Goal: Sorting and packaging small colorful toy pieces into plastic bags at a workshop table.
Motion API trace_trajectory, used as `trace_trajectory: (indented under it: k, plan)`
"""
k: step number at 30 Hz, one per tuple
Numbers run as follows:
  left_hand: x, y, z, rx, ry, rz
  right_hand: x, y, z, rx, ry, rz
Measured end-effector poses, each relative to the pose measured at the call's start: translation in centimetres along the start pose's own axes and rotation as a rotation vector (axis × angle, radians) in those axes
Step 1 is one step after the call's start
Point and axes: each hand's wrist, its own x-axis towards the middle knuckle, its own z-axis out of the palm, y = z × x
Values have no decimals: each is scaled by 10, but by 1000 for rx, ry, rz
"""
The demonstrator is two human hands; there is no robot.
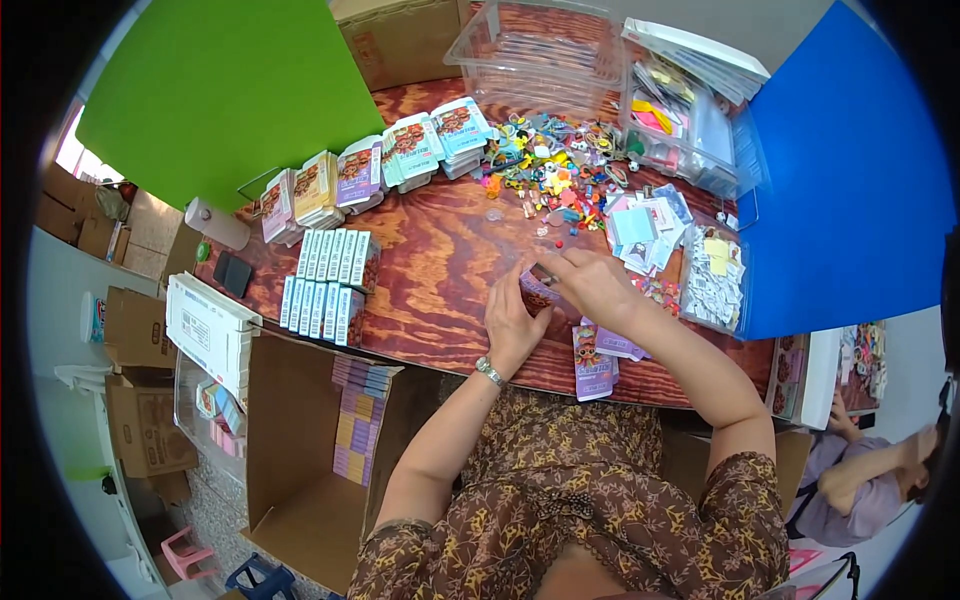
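Your left hand (pixel 512 322) and right hand (pixel 590 285) meet at table centre, fingers pinching a small purple packet (pixel 537 290). Bare wood (pixel 440 260) lies open at 9 o'clock; boxes (pixel 330 285) beyond. Colourful small pieces (pixel 550 175) crowd 12 o'clock; the table edge (pixel 520 378) runs at 6 o'clock.

Light: bright, even daylight on my feed (soft shadows only).
Edges: fisheye bending, black corners.
Focus: centre sharp, rim softer.
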Motion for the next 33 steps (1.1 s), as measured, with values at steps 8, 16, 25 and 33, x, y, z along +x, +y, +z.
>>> trace_trajectory:
  k: [8,16,25,33]
  plan:
    - [2,-1,-5,-100,28,-41,1,2,-4,202,326,-169]
    - [-15,-8,-11,-159,130,-101,-21,-11,14,106,415,-201]
    - [-14,-15,-34,-188,26,83,-29,15,51,271,232,-164]
    - [0,-36,-64,-318,-112,97,-12,16,43,413,43,-172]
